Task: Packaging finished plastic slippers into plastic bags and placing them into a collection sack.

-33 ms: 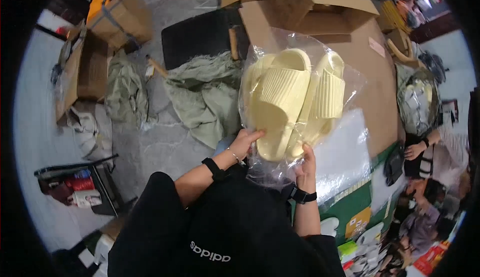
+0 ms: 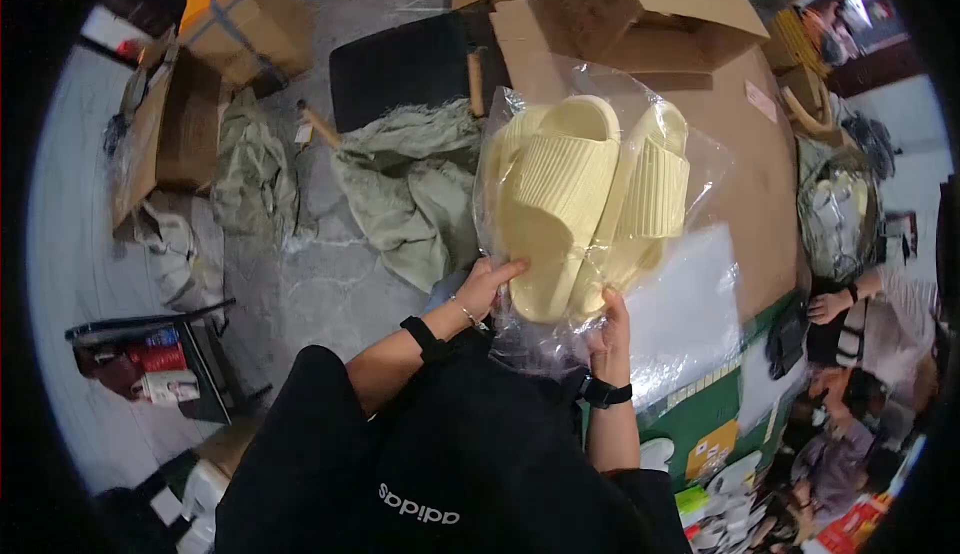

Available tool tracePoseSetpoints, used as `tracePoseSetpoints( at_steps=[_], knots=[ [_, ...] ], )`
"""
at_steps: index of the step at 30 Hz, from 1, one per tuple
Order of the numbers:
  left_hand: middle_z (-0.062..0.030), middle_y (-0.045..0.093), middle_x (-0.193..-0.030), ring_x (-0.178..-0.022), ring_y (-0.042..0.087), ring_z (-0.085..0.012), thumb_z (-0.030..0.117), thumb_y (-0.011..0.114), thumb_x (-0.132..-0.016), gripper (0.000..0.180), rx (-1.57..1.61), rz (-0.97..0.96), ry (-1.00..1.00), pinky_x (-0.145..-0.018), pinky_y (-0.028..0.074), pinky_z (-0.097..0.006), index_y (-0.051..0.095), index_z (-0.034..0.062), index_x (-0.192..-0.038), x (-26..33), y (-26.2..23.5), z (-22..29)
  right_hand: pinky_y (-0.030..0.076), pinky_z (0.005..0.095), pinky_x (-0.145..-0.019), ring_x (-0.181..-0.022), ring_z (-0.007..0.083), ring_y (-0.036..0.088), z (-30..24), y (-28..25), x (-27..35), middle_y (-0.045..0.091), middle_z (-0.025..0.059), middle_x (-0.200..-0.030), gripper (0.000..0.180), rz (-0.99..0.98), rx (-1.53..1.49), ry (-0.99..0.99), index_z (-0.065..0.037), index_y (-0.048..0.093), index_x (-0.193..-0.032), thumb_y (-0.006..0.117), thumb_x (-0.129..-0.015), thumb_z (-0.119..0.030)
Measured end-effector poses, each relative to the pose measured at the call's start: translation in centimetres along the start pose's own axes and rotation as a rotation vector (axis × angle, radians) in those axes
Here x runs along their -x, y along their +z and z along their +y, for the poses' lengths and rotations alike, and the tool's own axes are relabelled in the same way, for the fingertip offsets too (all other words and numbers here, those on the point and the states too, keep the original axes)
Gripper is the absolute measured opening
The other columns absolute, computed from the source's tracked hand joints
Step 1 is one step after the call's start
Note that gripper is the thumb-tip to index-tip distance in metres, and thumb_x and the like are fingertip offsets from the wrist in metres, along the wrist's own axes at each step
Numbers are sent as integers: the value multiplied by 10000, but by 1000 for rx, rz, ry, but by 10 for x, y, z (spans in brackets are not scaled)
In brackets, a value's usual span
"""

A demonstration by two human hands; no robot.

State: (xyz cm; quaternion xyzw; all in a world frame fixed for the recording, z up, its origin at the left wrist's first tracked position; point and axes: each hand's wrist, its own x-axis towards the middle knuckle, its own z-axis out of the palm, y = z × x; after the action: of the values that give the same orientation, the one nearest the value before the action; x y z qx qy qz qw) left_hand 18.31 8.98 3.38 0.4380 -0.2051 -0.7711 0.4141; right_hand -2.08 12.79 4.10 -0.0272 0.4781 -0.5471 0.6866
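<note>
Pale yellow slide slippers (image 2: 565, 176) with ribbed straps lie inside a clear plastic bag (image 2: 708, 166), held up in front of my body. My left hand (image 2: 486, 286) grips the bag at its lower left, thumb pressed over a slipper's near end. At the lower right, my right hand (image 2: 610, 329) pinches the bag, its thumb on the other slipper's near end. Some of the fingers of both hands are hidden beneath the bag. Loose crinkled plastic hangs between my wrists. Under the slippers, a stack of clear plastic bags (image 2: 690, 299) rests on the table.
An open cardboard box (image 2: 650, 24) stands on the brown cardboard-covered table (image 2: 770, 244) ahead. Green sacking (image 2: 410, 189) is draped beside a black chair back (image 2: 400, 74) to the left. More cartons (image 2: 250, 29) stand at far left. Another person's hand (image 2: 828, 306) shows at right, near a black pouch (image 2: 788, 339).
The surroundings have shifted slightly right and down in the view. My hands keep the same hold on the bagged slippers.
</note>
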Motion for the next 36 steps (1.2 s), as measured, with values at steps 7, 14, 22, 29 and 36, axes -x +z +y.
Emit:
tracePoseSetpoints(
  at_steps=[7, 14, 22, 29, 36],
  knots=[
    [-64, 611, -944, -821, 578, -109, 193, 595, -827, 321, 170, 140, 187, -736, 462, -241, 553, -38, -1046, 35, -63, 25, 480, 390, -828, -958, 257, 553, 34, 62, -29, 543, 123, -1070, 468, -230, 43, 182, -1, 450, -1153, 613, -741, -150],
    [-35, 619, -801, -659, 556, -76, 284, 569, -847, 332, 184, 297, 124, -573, 438, -219, 597, -12, -995, 38, -124, 40, 475, 383, -831, -983, 248, 545, 76, 123, -53, 527, 114, -1107, 475, -148, 212, 285, -24, 427, -1191, 594, -777, -183],
    [-12, 602, -740, -456, 454, -44, 363, 591, -818, 401, -103, 284, -285, -383, 333, -195, 612, 1, -987, 13, -203, 83, 440, 414, -872, -1037, 292, 513, 136, 170, -77, 485, 139, -1194, 516, 5, 163, 387, -31, 386, -1242, 561, -802, -236],
    [-95, 550, -1120, -951, 543, -179, 315, 624, -807, 533, 302, 342, -261, -784, 457, -312, 482, -17, -1199, -10, -257, 73, 446, 412, -857, -1020, 274, 524, 177, 192, -120, 524, 126, -1141, 451, 148, 215, 536, -30, 455, -1187, 585, -815, -251],
    [-94, 618, -908, -741, 593, -147, 227, 589, -842, 324, 275, 481, -283, -591, 474, -264, 559, -13, -1058, -23, -288, 44, 444, 325, -879, -1009, 203, 543, 202, 188, -189, 544, 118, -1139, 475, -115, 203, 719, -11, 436, -1217, 583, -826, -238]
  ],
)
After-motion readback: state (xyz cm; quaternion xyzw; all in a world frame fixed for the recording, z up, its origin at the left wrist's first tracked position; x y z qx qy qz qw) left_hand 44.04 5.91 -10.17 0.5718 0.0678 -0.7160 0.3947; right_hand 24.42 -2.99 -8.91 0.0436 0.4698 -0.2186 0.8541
